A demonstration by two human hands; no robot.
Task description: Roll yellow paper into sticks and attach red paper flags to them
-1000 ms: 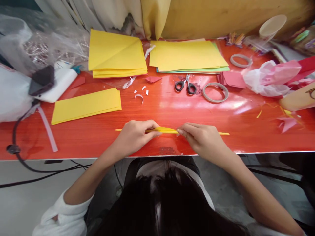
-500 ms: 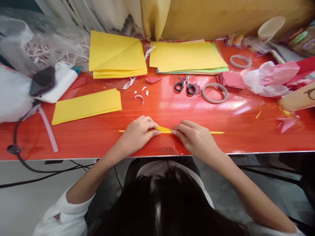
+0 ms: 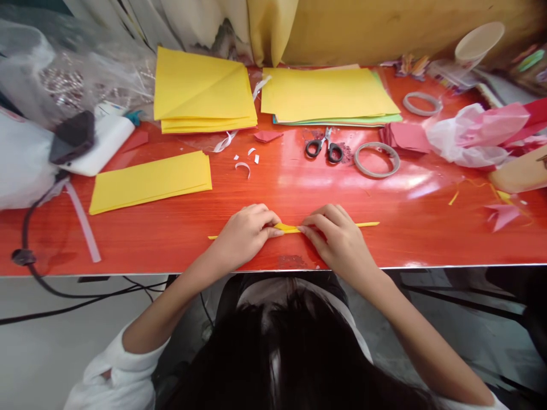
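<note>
You hold one narrow yellow roll [image 3: 287,228] of paper, near the front edge of the tabletop [image 3: 256,196]. The roll lies across in front of you, its two thin ends showing beyond your hands, and its right end sits a little farther from you than its left one. Your left hand [image 3: 245,236] pinches it on the left of its middle, with the thumb and the front fingers closed on the paper. Your right hand [image 3: 339,236] pinches it on the other side, the fingers also closed, with the tips near to those of the left. Between them a small flap of the paper rises from the roll.

By my judgement, you are in the step of rolling or pressing this paper into a narrow form. Any further turn from here calls for an equal, light pressure of both hands, so that the flap goes in flat and the two ends do not become crooked.

Behind your left hand is a folded yellow stack [image 3: 149,181]. Farther back are the scissors [image 3: 327,136], their blades a little apart, and beside them a tape ring [image 3: 376,174]. Small white scraps [image 3: 257,159] lie to the left of the scissors.
</note>
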